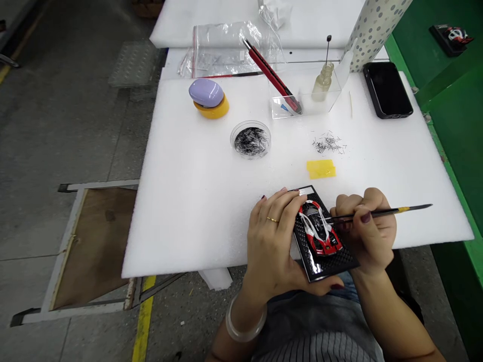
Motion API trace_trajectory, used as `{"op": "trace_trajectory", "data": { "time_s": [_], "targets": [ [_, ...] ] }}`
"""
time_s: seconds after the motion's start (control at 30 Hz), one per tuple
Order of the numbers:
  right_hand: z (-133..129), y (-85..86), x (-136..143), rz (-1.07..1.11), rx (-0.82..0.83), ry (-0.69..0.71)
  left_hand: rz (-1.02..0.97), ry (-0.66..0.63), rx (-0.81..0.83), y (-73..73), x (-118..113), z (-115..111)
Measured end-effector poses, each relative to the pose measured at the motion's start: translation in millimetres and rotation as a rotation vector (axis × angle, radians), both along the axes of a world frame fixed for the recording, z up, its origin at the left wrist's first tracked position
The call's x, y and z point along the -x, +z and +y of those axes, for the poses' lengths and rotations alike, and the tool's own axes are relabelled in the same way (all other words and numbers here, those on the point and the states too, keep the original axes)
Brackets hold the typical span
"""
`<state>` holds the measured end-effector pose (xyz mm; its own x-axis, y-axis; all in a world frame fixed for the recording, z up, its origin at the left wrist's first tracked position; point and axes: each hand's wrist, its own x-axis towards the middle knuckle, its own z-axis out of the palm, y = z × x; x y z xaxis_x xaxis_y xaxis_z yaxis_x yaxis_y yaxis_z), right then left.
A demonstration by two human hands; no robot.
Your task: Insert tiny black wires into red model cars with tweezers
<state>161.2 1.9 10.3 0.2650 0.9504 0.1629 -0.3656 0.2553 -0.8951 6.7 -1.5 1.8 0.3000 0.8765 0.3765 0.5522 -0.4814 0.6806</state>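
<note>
A small red, white and black model car (320, 229) sits on a black display base (315, 266) with a woven-looking pattern. My left hand (273, 231) grips this base along its left side, fingers over the top edge and thumb under the bottom edge. Held between the fingertips of my right hand (366, 226) is a thin, dark pointed tool (400, 209) with a yellow band, which looks like a fine brush. Its working end reaches the car's upper body; whether it touches I cannot tell. Part of the right hand lies behind the base's right side.
Beyond my hands lie yellow tape (320, 169), scattered black slivers (328, 144) and a round dish (250, 140) of more slivers. Farther back are a clear tray (277, 108) with a red knife (269, 70) and glass bottle (323, 80), a phone-like device (388, 90) and a purple rounded object (206, 92).
</note>
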Motion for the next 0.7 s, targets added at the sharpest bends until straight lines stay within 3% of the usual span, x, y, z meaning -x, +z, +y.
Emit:
{"op": "trace_trajectory", "data": {
  "time_s": [0.1, 0.2, 0.43, 0.53, 0.7],
  "targets": [
    [1, 4.8, -10, -0.003, 0.022, -0.026, 0.014, -0.002, -0.004, 1.1, -1, -1],
    [1, 10.1, -28, -0.037, 0.023, -0.141, 0.066, 0.028, -0.020, 1.9, -9, -5],
    [-22, 18.3, -68, -0.274, -0.004, -0.380, 0.114, 0.171, -0.180, -3.2, -55, -17],
    [-36, 20.7, -77, -0.480, 0.061, -0.329, 0.151, 0.224, -0.159, -2.4, -69, -20],
    [-46, 22.7, -77, -0.818, 0.220, -0.091, 0.198, 0.237, -0.094, 4.4, -80, -21]
  ]
}}
